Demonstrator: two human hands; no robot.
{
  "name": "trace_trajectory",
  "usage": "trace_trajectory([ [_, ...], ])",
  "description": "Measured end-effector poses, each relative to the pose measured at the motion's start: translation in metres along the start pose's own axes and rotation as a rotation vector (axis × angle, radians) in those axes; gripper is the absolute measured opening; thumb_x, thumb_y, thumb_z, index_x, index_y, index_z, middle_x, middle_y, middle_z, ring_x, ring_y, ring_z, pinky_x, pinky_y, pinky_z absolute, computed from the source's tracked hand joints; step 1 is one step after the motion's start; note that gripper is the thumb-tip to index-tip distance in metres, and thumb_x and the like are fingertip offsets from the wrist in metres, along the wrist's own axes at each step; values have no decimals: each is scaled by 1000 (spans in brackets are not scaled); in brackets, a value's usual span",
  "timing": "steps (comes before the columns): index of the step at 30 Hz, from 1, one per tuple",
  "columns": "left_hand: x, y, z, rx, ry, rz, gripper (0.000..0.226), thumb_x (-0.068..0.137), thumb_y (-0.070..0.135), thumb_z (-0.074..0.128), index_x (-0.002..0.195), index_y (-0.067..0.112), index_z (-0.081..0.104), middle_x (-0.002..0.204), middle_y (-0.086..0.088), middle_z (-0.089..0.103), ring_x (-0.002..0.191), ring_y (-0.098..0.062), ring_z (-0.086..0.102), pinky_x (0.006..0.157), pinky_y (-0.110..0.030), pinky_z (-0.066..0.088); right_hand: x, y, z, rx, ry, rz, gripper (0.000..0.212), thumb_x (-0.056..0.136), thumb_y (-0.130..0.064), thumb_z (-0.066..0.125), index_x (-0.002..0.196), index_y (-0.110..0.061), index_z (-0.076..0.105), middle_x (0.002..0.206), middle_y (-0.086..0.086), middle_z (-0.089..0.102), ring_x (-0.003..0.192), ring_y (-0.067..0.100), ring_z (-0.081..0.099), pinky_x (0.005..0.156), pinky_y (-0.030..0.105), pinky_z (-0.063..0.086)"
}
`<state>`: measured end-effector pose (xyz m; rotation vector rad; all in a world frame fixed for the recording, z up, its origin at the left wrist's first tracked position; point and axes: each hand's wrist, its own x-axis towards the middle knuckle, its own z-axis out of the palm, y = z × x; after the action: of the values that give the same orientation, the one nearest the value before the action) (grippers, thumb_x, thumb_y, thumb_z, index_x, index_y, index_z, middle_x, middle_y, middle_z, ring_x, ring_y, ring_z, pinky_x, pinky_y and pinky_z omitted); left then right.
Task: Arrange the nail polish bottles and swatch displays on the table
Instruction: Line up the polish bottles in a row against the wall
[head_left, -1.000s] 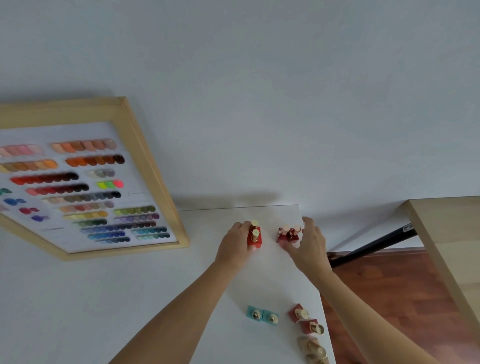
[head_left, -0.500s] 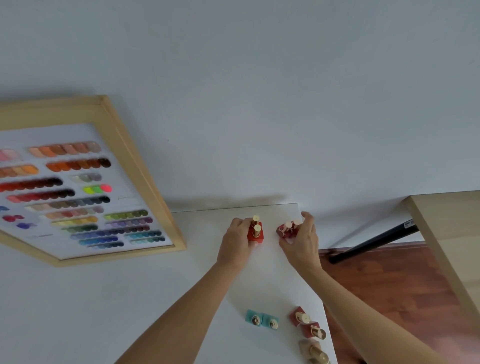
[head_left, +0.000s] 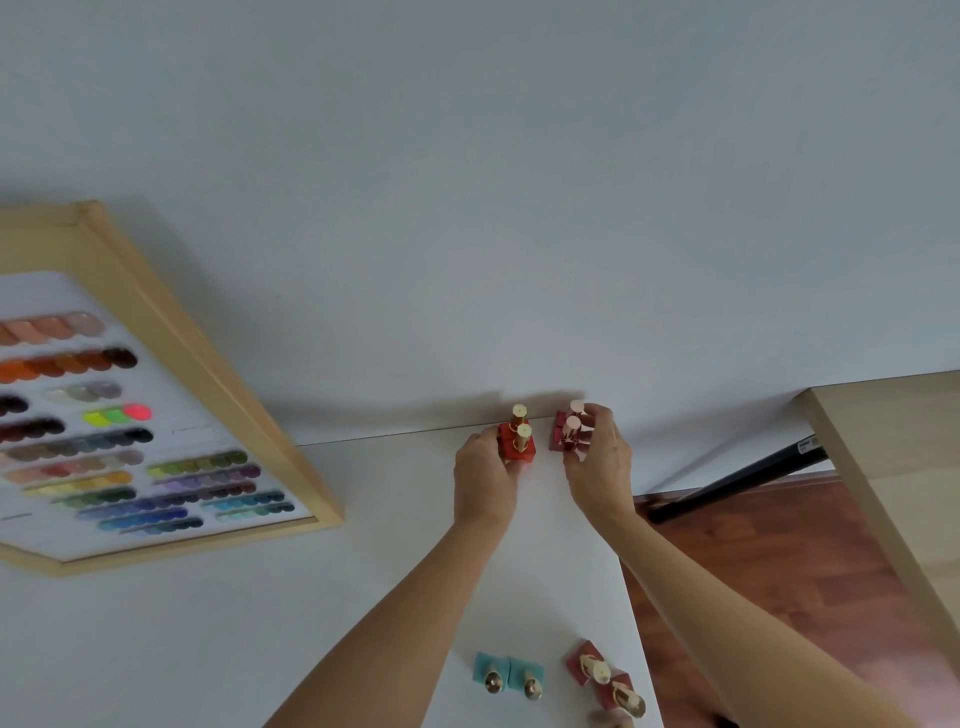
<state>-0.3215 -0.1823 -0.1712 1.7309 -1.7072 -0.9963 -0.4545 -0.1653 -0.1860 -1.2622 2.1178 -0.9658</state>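
Observation:
Two bright red nail polish bottles (head_left: 517, 441) with gold caps stand at the far edge of the white table (head_left: 363, 571); my left hand (head_left: 484, 480) grips them from the left. Just to the right, my right hand (head_left: 597, 465) grips two dark red bottles (head_left: 567, 435) with pink caps. A wooden-framed swatch display (head_left: 156, 415) with rows of coloured swatches leans at the left. Two teal bottles (head_left: 509, 674) and a row of dark red bottles (head_left: 605, 678) stand near the front edge.
A white wall rises right behind the table's far edge. The table's right edge (head_left: 636, 623) drops to a red-brown wooden floor (head_left: 769, 561). A light wooden panel (head_left: 893, 467) and a black bar (head_left: 737, 480) stand at the right.
Both hands have pushed their bottle pairs a little farther toward the table's back edge; my right hand's fingers have closed around the pink-capped pair. The view has shifted slightly right.

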Motion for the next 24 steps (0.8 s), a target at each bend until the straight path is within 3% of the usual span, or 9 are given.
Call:
trace_trajectory([
  [4,9,7,10,-29,6,-25,12,84,13,68,93,6,69,92,-9,70,87,-23,65,83,-37,55,8,3,1,7,17,10,38,81,9,53,114,-9,52,98,6,67,91,22,63,80,29,51],
  [7,13,11,16,-17,14,-27,11,84,14,67,90,5,69,87,-9,71,82,-24,65,76,-34,53,10,5,1,30,24,15,35,81,10,51,110,-9,57,93,6,70,87,22,64,80,31,52],
  [10,16,14,21,-22,10,-12,9,84,11,67,91,6,70,87,-9,72,82,-24,65,75,-34,53,11,8,1,19,38,-1,35,80,10,52,109,-8,59,92,5,71,86,21,65,82,31,52],
  [15,16,19,27,-31,23,-9,9,84,10,67,91,8,71,86,-8,73,80,-23,65,74,-31,52,13,11,2,43,37,24,36,81,10,51,109,-11,60,94,3,72,91,17,65,81,18,43],
  [18,16,20,24,-26,-24,1,9,83,7,67,90,6,71,87,-10,73,83,-26,66,75,-31,52,14,9,-2,29,-8,11,37,81,8,55,112,-10,59,97,5,71,92,20,65,82,21,45],
  [21,11,17,14,2,-71,10,21,80,6,71,100,4,69,99,-12,71,95,-26,65,86,-33,52,10,5,-10,9,-92,24,47,79,8,58,123,-9,53,107,9,68,101,24,63,89,28,49],
  [24,-2,10,-3,29,-134,-43,49,83,12,71,127,0,54,121,-16,62,110,-27,62,94,-30,47,-6,6,-25,2,-125,75,56,83,3,60,135,-10,42,124,10,60,112,23,58,91,26,44],
])
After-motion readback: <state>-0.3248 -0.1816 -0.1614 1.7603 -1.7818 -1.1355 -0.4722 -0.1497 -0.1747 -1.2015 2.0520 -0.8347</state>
